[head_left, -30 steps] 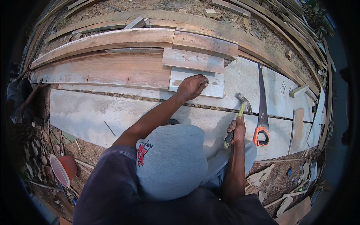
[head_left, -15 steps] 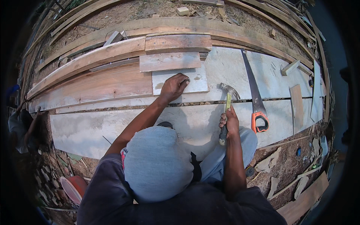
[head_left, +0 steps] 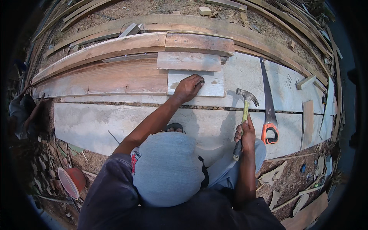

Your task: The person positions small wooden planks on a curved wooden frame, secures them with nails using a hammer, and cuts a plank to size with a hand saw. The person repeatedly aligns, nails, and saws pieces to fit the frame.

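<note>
Left hand [head_left: 188,87] rests palm-down on a short pale board [head_left: 209,83], fingers curled at the board's upper middle. They may be pinching a nail there, but anything that small is too fine to confirm at this range. The short pale board lies flat on a wide grey plank [head_left: 96,122], directly below a weathered short board [head_left: 188,61] and beside a long reddish plank [head_left: 103,78].

Right hand [head_left: 245,134] is closed fully around the lower handle of a claw hammer [head_left: 243,115]. The head is raised, up and away from the person, to the right of the short pale board and clear of it. The hammer has a yellow-green shaft and a dark grip end.

A handsaw with an orange handle [head_left: 269,111] lies flat on the grey plank, just right of the hammer and untouched. Small offcuts [head_left: 308,111] lie further right. A red bucket [head_left: 73,180] sits on the ground at lower left.

Handling judgement: the short pale board appears stiff, light and dry, likely to shift or bounce under a blow unless pressed flat, so a hold well back from the strike point is advisable. The hammer is head-heavy, so the low grip suits it.
</note>
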